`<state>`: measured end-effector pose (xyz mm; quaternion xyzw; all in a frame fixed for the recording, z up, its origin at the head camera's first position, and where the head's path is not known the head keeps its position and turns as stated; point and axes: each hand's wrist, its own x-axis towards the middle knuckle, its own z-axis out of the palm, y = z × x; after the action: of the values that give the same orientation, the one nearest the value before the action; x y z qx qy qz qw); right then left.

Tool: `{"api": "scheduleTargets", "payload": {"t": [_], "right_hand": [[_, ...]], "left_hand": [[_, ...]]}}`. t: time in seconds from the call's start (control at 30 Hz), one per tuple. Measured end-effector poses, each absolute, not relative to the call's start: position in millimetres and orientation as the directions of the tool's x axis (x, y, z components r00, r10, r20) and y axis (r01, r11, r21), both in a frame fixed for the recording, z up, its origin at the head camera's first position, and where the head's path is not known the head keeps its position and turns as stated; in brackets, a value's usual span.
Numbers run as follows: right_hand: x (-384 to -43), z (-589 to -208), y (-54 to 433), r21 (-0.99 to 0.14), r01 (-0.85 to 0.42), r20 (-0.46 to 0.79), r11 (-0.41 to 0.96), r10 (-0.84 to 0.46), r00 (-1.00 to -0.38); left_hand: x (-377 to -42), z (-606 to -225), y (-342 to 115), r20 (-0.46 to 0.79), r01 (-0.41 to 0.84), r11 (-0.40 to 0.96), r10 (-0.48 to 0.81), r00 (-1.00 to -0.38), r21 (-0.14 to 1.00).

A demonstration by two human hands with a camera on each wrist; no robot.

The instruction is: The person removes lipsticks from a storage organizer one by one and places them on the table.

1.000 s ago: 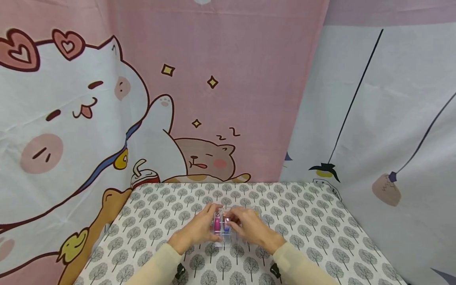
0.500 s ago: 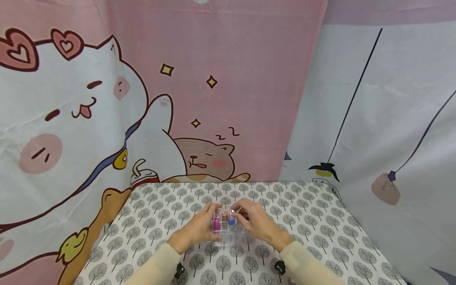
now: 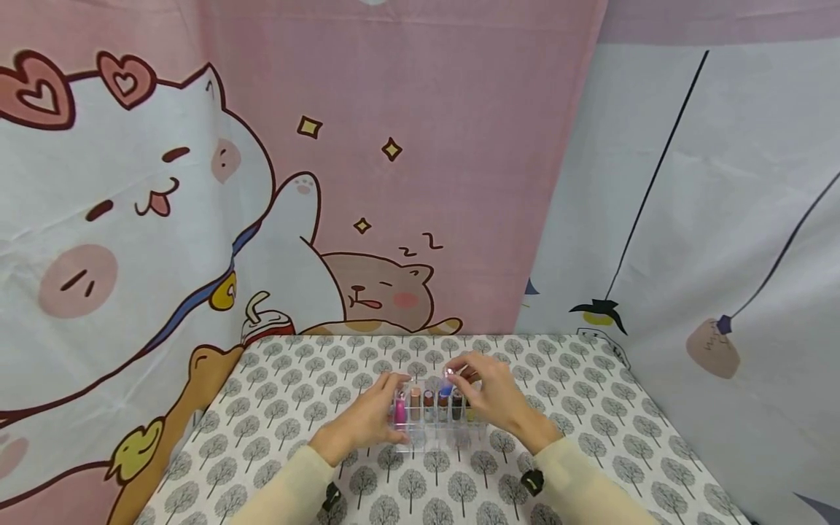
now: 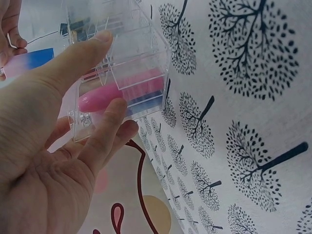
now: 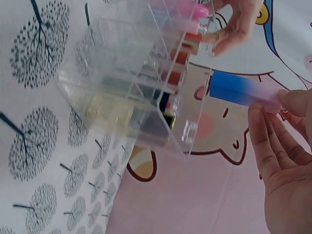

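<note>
A clear plastic lipstick organizer (image 3: pixel 436 439) stands on the table, with several lipsticks and tubes in its compartments. My left hand (image 3: pixel 369 415) grips its left end, thumb on one side and fingers on the other, beside a bright pink tube (image 4: pixel 102 100). Above the organizer, my right hand (image 3: pixel 494 397) pinches a pink-and-blue lipstick (image 5: pixel 239 90) by its pink end. In the right wrist view its blue end points toward the organizer, apart from it. The left wrist view also shows this lipstick at the left edge.
A white cloth (image 3: pixel 315 368) printed with grey trees covers the table. Behind it hangs a pink curtain (image 3: pixel 472 182) with cartoon animals, and a pale curtain (image 3: pixel 663 219) hangs to the right.
My right hand has moved right and up along the organizer with the lipstick, uncovering more of the tubes. The left hand has kept its place at the left end.
</note>
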<state>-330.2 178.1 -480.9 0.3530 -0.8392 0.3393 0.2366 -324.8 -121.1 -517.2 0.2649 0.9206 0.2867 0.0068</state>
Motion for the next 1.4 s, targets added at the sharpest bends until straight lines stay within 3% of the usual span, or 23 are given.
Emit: {"api": "scheduleTargets", "payload": {"t": [0.47,1.07,1.4], "right_hand": [[-346.3,-476.6,217.4,-0.352,-0.703,0.695,0.617,-0.331,-0.638],[-365.9,-499.7,264.4,-0.46,-0.524,0.532,0.717,-0.25,-0.809],[-369.6,-516.8,271.7,-0.476,-0.445,0.43,0.758,-0.241,-0.87]], "left_hand": [[-324.6,-518.6,-122.5,0.145,0.493,0.693,0.498,-0.855,0.527],[-327.0,-518.8,-121.9,0.14,0.494,0.691,0.502,-0.853,0.528],[-327.6,-520.1,-122.8,0.144,0.499,0.692,0.505,-0.851,0.522]]}}
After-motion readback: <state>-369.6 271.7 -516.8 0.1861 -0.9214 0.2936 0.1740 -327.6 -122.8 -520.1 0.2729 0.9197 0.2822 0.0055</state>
